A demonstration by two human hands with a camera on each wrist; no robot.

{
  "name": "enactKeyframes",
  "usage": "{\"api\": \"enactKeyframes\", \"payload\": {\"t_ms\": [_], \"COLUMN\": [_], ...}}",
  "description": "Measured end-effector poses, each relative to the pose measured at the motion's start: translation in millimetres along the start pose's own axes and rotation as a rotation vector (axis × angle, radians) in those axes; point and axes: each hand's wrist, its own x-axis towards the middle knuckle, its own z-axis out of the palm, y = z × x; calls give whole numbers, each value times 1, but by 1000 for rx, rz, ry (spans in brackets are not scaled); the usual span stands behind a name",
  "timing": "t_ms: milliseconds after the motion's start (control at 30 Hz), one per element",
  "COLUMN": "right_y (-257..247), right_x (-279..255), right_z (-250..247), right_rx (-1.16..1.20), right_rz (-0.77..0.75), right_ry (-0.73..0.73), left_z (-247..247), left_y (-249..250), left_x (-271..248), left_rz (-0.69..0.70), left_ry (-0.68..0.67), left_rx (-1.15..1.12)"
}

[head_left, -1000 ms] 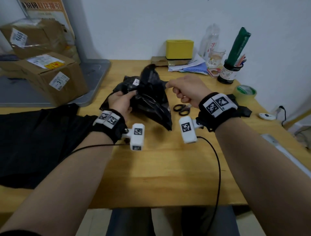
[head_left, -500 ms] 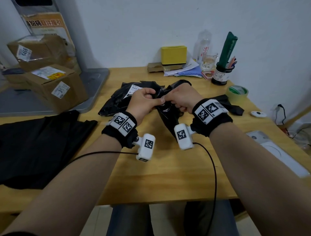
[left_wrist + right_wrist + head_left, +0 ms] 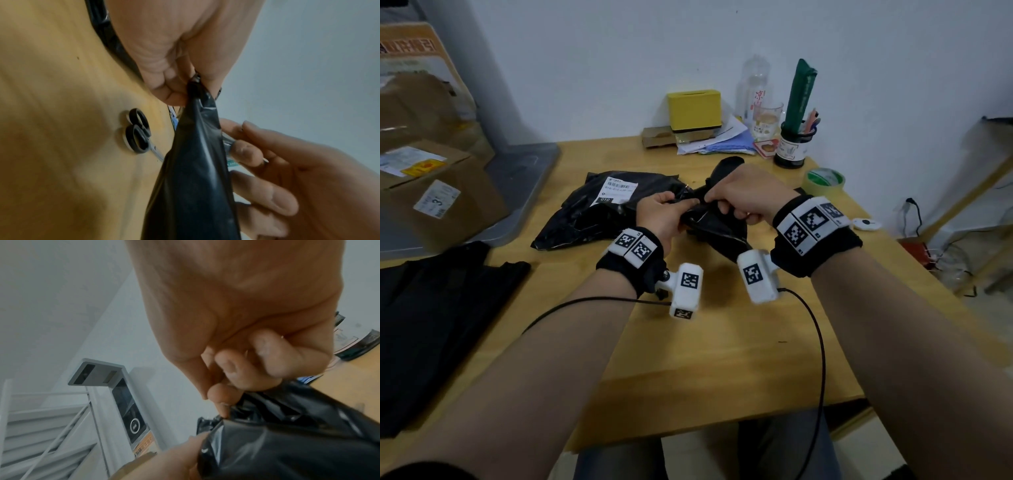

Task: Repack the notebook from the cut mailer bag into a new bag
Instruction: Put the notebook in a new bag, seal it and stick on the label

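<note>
Pinching a black bag point(image 3: 714, 224) at its mouth, left hand point(image 3: 659, 219) and right hand point(image 3: 743, 195) hold it just above the table point(image 3: 688, 342); fingers curl on film, apparently working the opening apart. Behind them lies a labelled mailer point(image 3: 599, 209). Notebook not visible; its place cannot be told. Next move likely calls for spreading the mouth wide.

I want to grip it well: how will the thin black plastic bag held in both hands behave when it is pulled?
The thin black plastic bag is probably floppy: it hangs in folds from the left hand. Its glossy film looks slippery, so the right hand likely needs a firm pinch. It seems light.
</note>
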Motion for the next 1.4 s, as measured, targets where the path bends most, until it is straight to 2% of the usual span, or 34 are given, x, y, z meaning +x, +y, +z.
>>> {"api": "enactKeyframes", "payload": {"t_ms": [267, 433, 633, 800, 900, 1000, 1100, 1233, 1400], "right_y": [54, 92, 114, 117, 111, 82, 44, 12, 4], "right_x": [22, 44, 65, 74, 75, 67, 52, 36, 27], "right_z": [-60, -79, -86, -81, -78, -72, -56, -15, 24], "right_rx": [87, 70, 104, 122, 242, 493, 703, 596, 476], "right_rz": [199, 321, 436, 463, 395, 181, 21, -15, 46], "right_ry": [214, 334, 256, 225, 285, 350, 270, 52, 23], "left_z": [30, 47, 51, 46, 41, 35, 29, 23, 1], "left_y": [-7, -15, -26, -28, -26, -22, -19, -10, 4], "left_x": [25, 35, 47, 54, 53, 49, 41, 26, 4], "left_rz": [-41, -46, -52, -52, -47, -34, -22, 49, 121], "left_ry": [127, 102, 136, 152, 158, 167, 156, 125, 64], "left_rx": [-120, -123, -61, -39, -40, -46, -45, 50, 27]}}
